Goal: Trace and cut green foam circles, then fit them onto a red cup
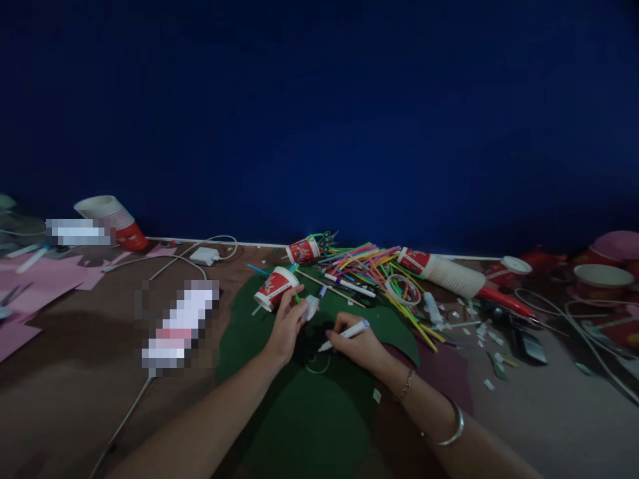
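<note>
My right hand point(355, 344) is closed on a white marker point(345, 334) with its tip down on a green sheet of paper point(304, 406), beside a drawn circle point(318, 364). My left hand point(287, 326) is closed on a small white object point(310, 307) and rests on the same sheet. A red paper cup point(274, 287) with a green straw through it lies on its side just beyond my left fingers.
A heap of coloured straws point(372, 266), a second red cup point(303, 250), a lying stack of cups point(444, 269) and a tape ring point(402, 290) lie behind. Pink paper point(34, 283), a white charger point(204, 255) and cable lie left. Bowls point(602, 276) stand right.
</note>
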Available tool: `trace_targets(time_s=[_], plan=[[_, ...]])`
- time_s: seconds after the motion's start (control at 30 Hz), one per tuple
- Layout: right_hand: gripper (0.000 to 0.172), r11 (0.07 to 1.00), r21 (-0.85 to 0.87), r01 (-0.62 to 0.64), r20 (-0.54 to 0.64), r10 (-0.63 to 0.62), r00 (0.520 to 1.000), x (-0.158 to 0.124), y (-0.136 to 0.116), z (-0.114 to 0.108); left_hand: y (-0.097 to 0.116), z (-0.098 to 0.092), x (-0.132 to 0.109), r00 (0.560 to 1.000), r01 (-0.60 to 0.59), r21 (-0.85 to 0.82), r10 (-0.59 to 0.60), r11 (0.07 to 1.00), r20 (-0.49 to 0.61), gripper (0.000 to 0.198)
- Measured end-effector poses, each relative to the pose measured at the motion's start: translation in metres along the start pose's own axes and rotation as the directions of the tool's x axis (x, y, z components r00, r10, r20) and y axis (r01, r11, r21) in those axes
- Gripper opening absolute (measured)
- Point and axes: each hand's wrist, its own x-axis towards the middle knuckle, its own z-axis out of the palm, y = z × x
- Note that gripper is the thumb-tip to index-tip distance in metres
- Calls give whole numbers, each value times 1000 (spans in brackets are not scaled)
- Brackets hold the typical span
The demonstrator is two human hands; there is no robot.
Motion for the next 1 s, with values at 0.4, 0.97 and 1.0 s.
trace_targets(time_s=[0.4, 0.97, 1.0], plan=[[17, 1000, -12, 11, 3, -11, 1000, 1, 3, 0, -1, -1, 0, 1000, -4, 16, 4, 1000, 8, 43], [17, 999, -48, 9, 0, -9, 1000, 1, 3, 0, -1, -2, 0, 1000, -17, 12, 17, 1000, 6, 41], [17, 998, -54, 12, 0, -12, 1000, 1, 3, 0, -2, -2, 0, 1000, -17, 13, 17, 1000, 7, 40]])
